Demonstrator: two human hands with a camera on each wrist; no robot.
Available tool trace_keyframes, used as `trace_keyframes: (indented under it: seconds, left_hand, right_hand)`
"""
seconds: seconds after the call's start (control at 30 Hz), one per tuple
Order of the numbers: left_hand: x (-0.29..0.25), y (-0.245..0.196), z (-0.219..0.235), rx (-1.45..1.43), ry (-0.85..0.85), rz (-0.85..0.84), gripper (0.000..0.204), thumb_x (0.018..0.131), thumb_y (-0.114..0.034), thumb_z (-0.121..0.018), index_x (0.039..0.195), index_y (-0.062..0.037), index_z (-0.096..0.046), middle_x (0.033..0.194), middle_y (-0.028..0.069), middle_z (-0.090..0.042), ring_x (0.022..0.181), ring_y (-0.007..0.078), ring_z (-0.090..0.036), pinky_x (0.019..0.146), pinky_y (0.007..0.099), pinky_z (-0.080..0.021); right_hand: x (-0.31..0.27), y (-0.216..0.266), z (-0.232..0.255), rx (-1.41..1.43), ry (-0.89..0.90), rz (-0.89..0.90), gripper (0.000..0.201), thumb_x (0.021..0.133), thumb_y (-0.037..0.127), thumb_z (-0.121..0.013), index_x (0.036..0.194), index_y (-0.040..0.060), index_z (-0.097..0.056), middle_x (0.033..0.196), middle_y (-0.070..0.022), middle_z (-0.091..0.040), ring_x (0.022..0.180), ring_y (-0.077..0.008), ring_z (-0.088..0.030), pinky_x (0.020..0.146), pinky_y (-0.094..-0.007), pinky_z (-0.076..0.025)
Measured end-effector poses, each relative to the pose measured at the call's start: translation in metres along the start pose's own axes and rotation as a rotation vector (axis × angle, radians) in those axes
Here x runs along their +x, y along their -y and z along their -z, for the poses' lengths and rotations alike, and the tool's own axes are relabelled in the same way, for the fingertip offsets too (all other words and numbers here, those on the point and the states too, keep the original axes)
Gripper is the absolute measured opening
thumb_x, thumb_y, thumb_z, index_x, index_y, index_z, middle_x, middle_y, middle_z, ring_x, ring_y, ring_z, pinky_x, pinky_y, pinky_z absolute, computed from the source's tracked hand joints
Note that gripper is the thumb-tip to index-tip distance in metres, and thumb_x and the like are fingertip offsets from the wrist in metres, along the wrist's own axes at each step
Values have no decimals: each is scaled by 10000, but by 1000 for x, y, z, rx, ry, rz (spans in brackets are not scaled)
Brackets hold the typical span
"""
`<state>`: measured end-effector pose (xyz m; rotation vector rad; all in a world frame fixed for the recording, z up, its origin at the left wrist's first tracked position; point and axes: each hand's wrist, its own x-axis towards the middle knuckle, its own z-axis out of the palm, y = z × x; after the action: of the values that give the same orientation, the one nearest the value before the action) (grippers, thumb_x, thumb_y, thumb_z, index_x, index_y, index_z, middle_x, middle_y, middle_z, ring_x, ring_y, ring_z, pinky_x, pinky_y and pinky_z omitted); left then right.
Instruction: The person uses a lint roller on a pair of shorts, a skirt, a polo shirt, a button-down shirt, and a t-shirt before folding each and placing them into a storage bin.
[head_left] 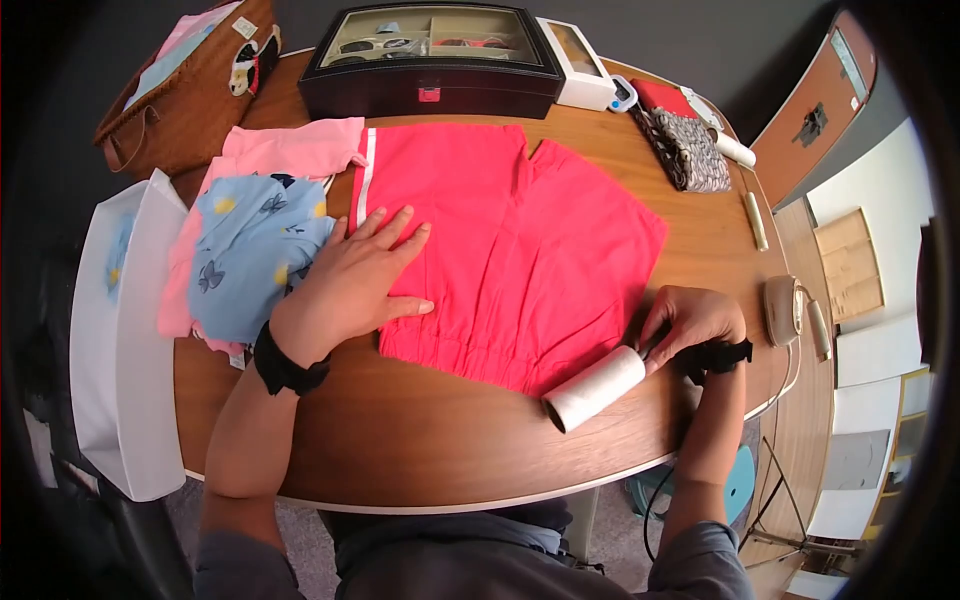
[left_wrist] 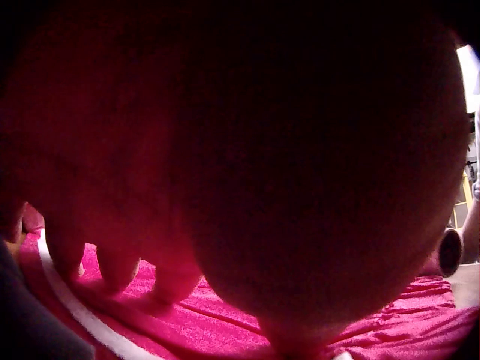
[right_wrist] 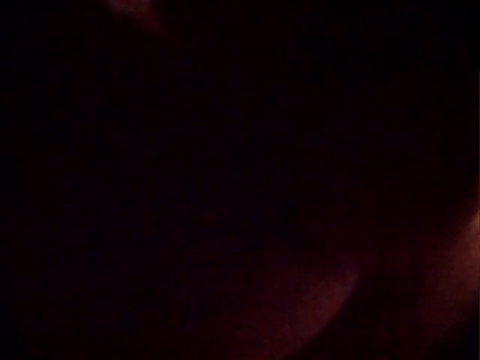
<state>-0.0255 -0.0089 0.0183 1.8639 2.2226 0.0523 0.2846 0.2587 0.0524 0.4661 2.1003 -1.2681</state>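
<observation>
Bright pinkish-red shorts with a white side stripe lie spread out on the table, the gathered waistband toward the person. My left hand rests flat on their left part, fingers spread. In the left wrist view its dark palm covers most of the picture, with the red cloth under the fingertips. At the shorts' lower right corner, my right hand grips a white lint roller by its handle end, and the roll overlaps the waistband's edge. The right wrist view is almost black.
A light blue printed garment and a pink one lie left, beside a white box. Behind stand a brown basket and a black glasses case. A patterned folded cloth and a corded beige device are right.
</observation>
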Motion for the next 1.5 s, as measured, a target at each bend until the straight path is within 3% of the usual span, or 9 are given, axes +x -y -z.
trace_keyframes:
  seconds: [0.13,0.33,0.67,0.73,0.77,0.87,0.93,1.07,1.5]
  left_hand:
    - [-1,-2,3,-1,-14,-18,844,847,-497,-678,1504,-87,-341,1578,194,-261,1449,380,-256,1154,577,-222]
    - [-1,0,4,-26,-22,-42,843,846,-488,-683,1501,-80,-343,1574,208,-261,1440,396,-269,1151,582,-219]
    - [-17,-2,31,-134,-92,-73,511,900,-245,-651,1350,-29,-543,1423,210,-492,1310,363,-462,1097,438,-357]
    - [-21,-7,46,-182,-6,3,347,857,-64,-613,1198,-9,-641,1242,173,-624,1170,355,-550,998,408,-426]
    - [-23,-6,47,-183,1,22,347,857,-64,-613,1198,-9,-641,1242,173,-624,1170,355,-550,998,408,-426]
    - [-34,2,46,-186,-41,-56,320,781,15,-611,1095,-6,-670,1114,147,-659,1092,353,-569,934,414,-447]
    - [-33,4,43,-206,-100,-155,332,743,41,-624,1067,-8,-670,1076,147,-659,1059,353,-573,899,420,-448]
    - [-32,-1,41,-167,80,-112,335,706,31,-670,1037,-10,-637,1031,133,-602,1034,354,-566,880,424,-445]
    - [-15,-29,11,10,14,-163,347,686,-16,-649,1022,0,-564,1030,174,-552,1027,368,-565,889,443,-472]
  right_hand:
    - [-12,-22,9,-13,-173,213,306,734,209,-863,880,-29,-737,671,-52,-679,604,-98,-600,575,-261,-478]
    - [-15,-34,20,399,-1216,0,413,882,394,-716,647,61,-648,531,29,-524,467,-37,-437,433,-221,-308]
    - [-1,-71,27,-109,-1338,-361,451,835,408,-731,690,-13,-664,510,-91,-532,505,-196,-565,526,-384,-452]
    - [0,-49,13,-524,-1464,-460,374,834,358,-716,799,-14,-697,648,-153,-640,603,-283,-634,573,-394,-481]
    - [7,-53,7,-736,-1667,-263,263,816,251,-730,888,0,-701,809,-178,-691,724,-332,-663,628,-387,-507]
    - [15,-14,-6,-490,-1331,183,181,788,124,-742,926,16,-698,853,-160,-695,764,-315,-666,679,-364,-522]
    - [13,28,-31,-153,-788,330,196,747,31,-746,935,13,-691,881,-158,-695,786,-308,-667,705,-355,-528]
    - [20,64,-60,-406,-443,523,274,724,44,-742,987,6,-674,944,-127,-659,906,-347,-643,794,-400,-527]
    - [47,58,-73,-742,-731,368,269,671,62,-697,932,20,-650,952,-140,-603,943,-344,-596,811,-421,-507]
